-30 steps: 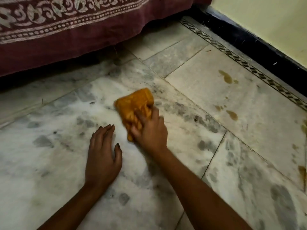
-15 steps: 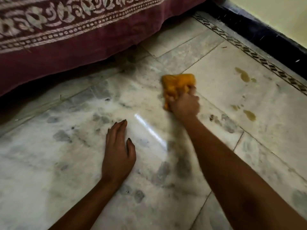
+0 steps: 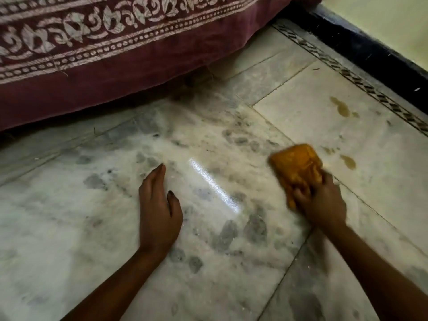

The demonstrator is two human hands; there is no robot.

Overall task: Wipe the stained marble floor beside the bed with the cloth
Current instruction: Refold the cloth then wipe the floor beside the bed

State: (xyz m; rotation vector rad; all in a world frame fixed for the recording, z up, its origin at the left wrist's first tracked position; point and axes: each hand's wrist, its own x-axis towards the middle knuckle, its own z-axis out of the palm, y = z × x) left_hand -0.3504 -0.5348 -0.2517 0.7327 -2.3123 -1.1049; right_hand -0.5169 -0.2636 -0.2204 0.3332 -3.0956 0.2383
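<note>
The marble floor (image 3: 69, 228) fills most of the view, pale slabs with grey mottling and thin joints between them. Along the top hangs a maroon bedspread (image 3: 115, 77) with a white leaf-and-dot border, its lower edge just above the floor. At the upper right a dark skirting (image 3: 370, 49) runs along the foot of the wall, and a narrow patterned strip (image 3: 361, 82) runs beside it in the floor.

The left hand (image 3: 157, 216) lies flat on the marble near the middle, fingers straight and together, thumb apart, holding nothing. The right hand (image 3: 324, 202) is further right, its fingers curled round the near end of the orange cloth (image 3: 296, 165). The cloth is bunched and lies over a slab joint, well apart from the bed; both it and the fingers are blurred, so it only seems to press on the floor.

A bright streak of reflected light (image 3: 213, 184) lies between the hands. Brownish stains sit on the slab beyond the cloth, one (image 3: 348, 162) just beside it and another (image 3: 341, 107) nearer the strip.
</note>
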